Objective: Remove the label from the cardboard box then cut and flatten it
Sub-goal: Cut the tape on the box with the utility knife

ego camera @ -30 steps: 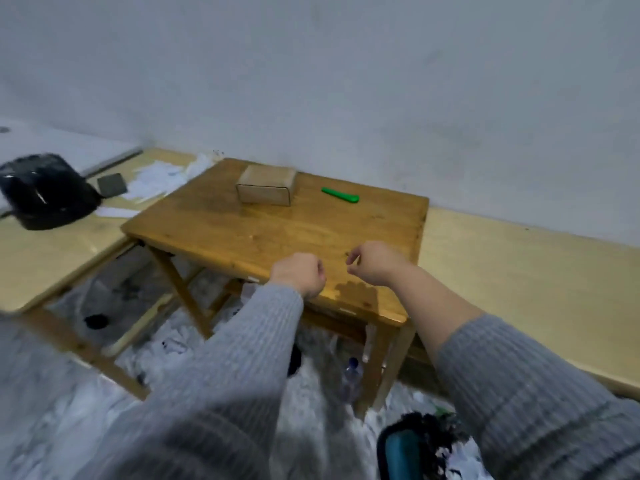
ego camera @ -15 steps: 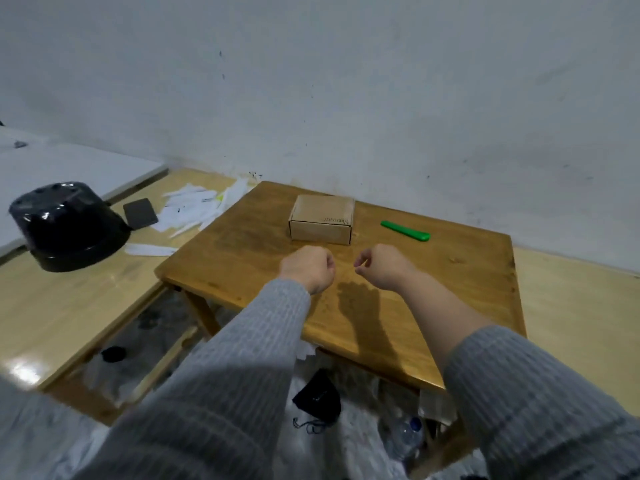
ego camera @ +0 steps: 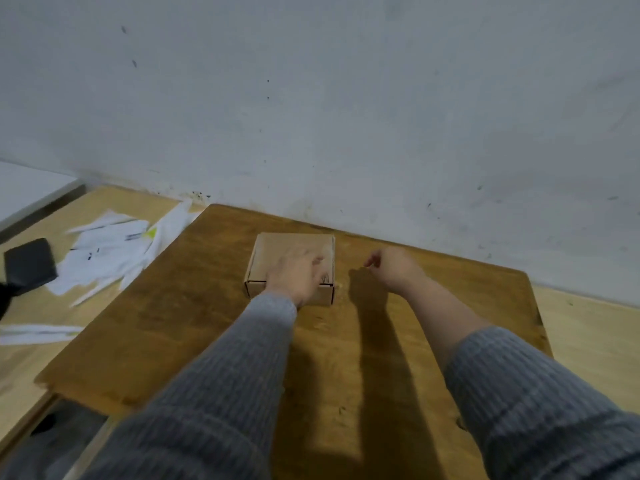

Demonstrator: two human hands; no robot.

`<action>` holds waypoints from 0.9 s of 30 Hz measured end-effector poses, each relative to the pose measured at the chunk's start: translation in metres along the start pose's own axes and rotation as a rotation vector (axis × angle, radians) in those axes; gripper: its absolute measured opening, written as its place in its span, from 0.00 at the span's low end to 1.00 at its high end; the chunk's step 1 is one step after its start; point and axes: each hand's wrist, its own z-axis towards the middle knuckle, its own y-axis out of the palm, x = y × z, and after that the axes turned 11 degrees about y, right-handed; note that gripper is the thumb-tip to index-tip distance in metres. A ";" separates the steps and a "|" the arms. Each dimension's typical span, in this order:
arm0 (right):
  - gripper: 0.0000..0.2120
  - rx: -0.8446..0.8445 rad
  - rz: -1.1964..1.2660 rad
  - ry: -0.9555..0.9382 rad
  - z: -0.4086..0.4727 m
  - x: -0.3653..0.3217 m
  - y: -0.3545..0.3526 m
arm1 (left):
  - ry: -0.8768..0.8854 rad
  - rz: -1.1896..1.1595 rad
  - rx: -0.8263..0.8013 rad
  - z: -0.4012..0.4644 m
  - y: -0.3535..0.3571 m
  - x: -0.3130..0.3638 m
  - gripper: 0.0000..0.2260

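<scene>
Cardboard box (ego camera: 277, 247) sits closed near the table's (ego camera: 173, 323) far edge by the wall, the left hand (ego camera: 294, 275) lying flat-fingered across its top, likely to steady it, while the right hand (ego camera: 393, 268) hovers beside it, loosely curled and empty.

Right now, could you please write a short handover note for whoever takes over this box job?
Left hand: lies on top of the cardboard box, fingers fairly straight, not gripping.
Right hand: just right of the box, fingers loosely curled, apparently holding nothing; blur hides the tips.
The box sits closed and uncut near the far edge of the wooden table.
No cutter is visible in this view.
Done: nothing yet, as far as shows.
Left: find and peel the label, cut the box, flatten it.
</scene>
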 end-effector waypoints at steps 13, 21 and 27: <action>0.22 0.150 0.012 0.175 0.045 0.048 0.053 | 0.125 0.195 0.267 0.021 0.057 -0.040 0.22; 0.16 0.049 0.732 0.294 0.023 -0.003 0.044 | 0.163 0.196 0.155 0.022 0.044 -0.043 0.23; 0.15 -0.076 1.324 0.437 -0.002 -0.030 0.034 | 0.291 0.258 -0.164 0.033 0.015 -0.064 0.38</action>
